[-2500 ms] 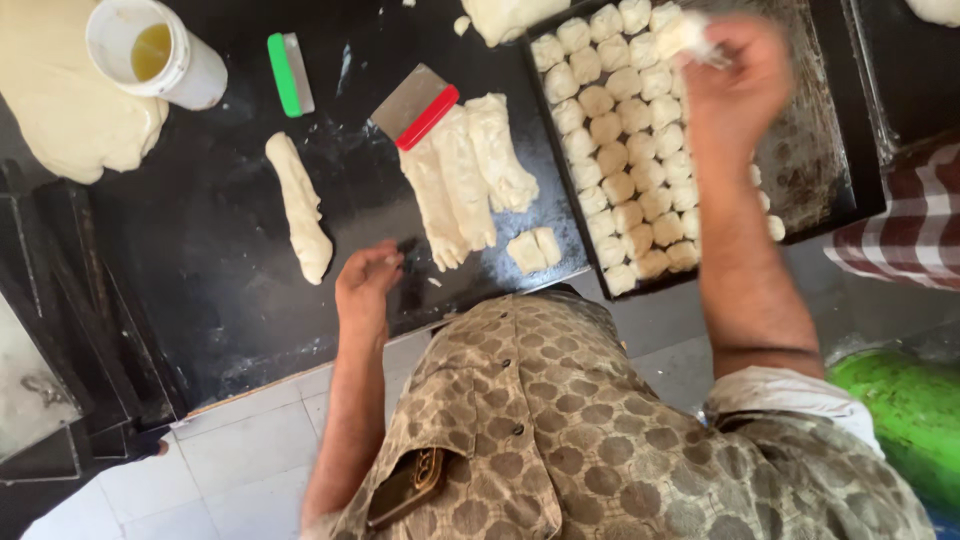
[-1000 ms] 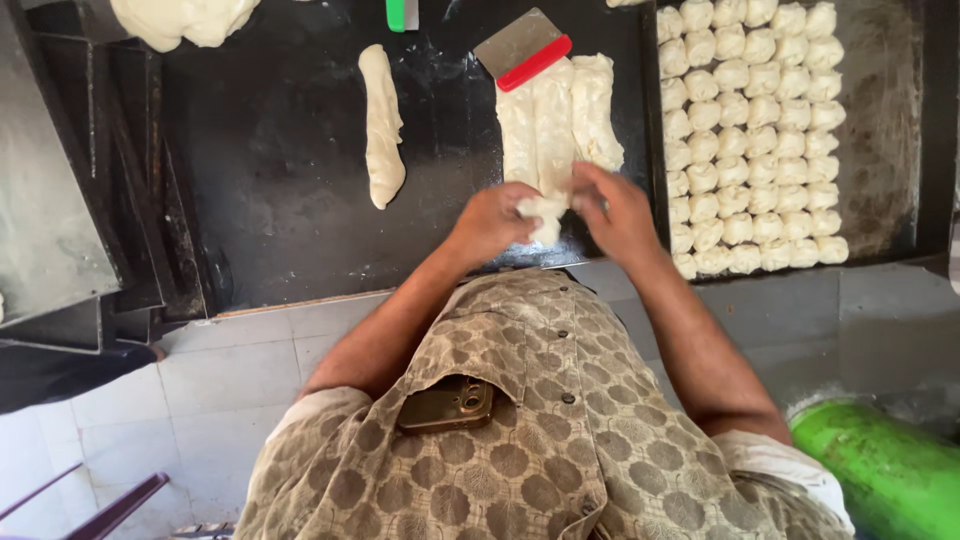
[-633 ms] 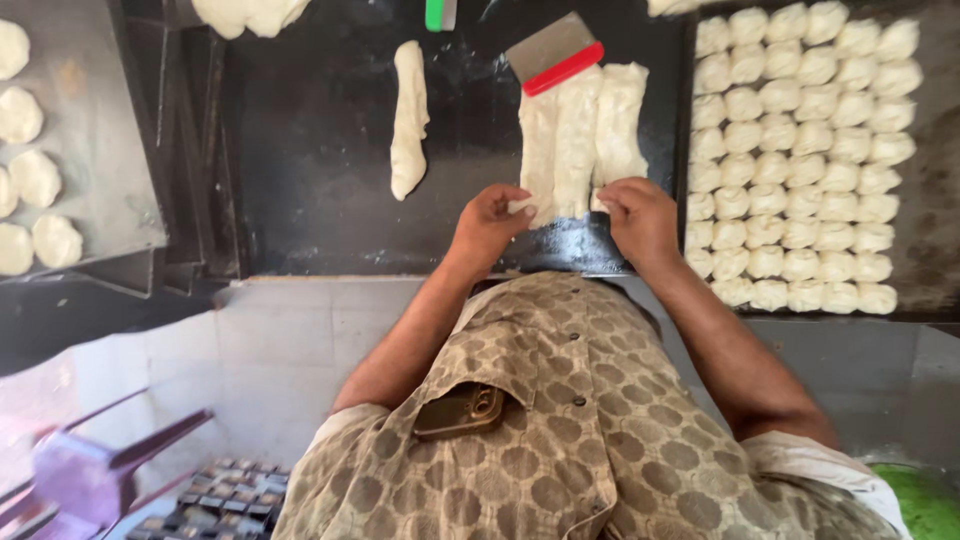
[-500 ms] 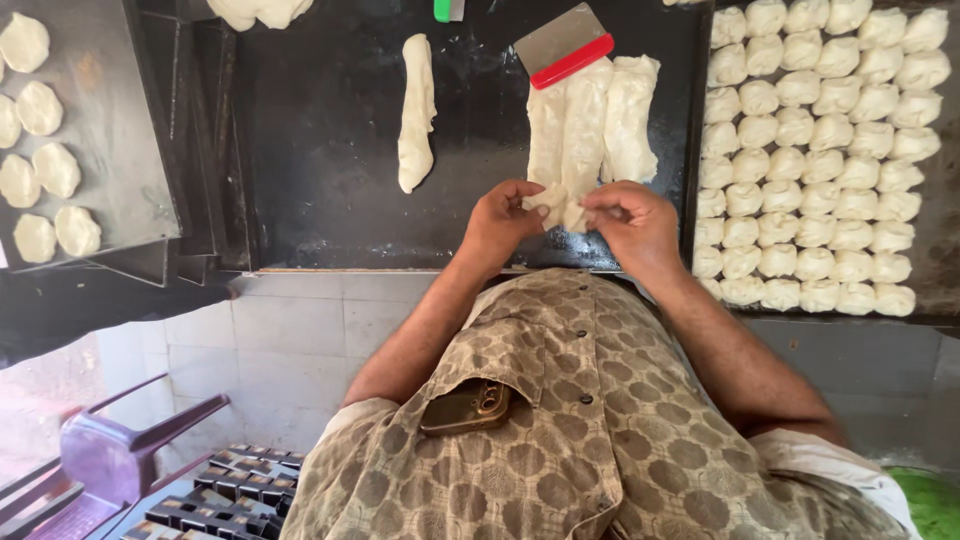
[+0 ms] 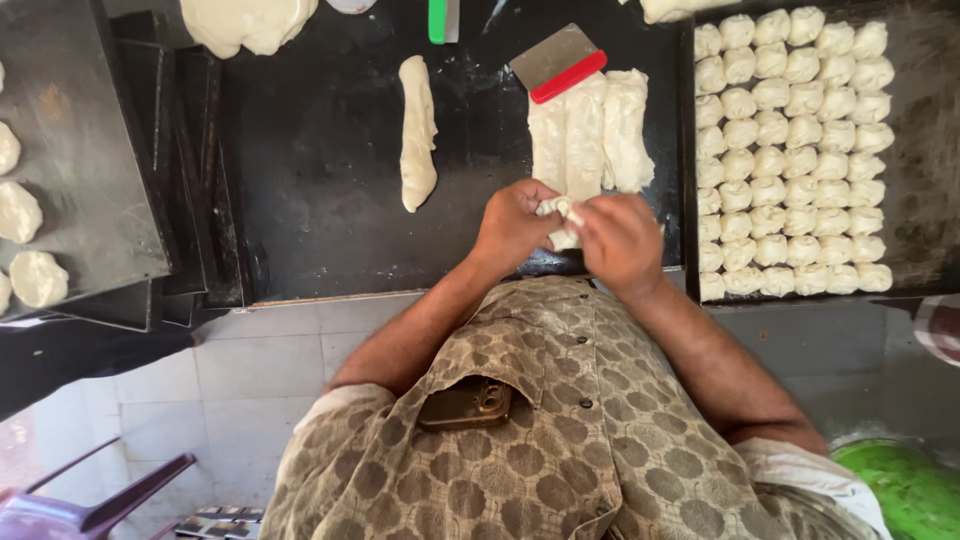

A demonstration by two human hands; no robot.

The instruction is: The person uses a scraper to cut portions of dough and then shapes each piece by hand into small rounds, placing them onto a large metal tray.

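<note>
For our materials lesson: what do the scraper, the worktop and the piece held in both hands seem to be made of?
Scraper: dull grey blade, probably metal, with a glossy red grip, likely plastic.
Worktop: black and smooth, faintly shiny, perhaps stone or coated metal; unclear.
Piece between left hand and right hand: soft pale dough, creased and matte.

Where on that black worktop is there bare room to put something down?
Bare patches: between the lone long dough roll and the three side-by-side dough strips, and left of that roll toward the stacked dark trays. Crowded: the right tray of small dough pieces, and where both hands pinch dough.
</note>
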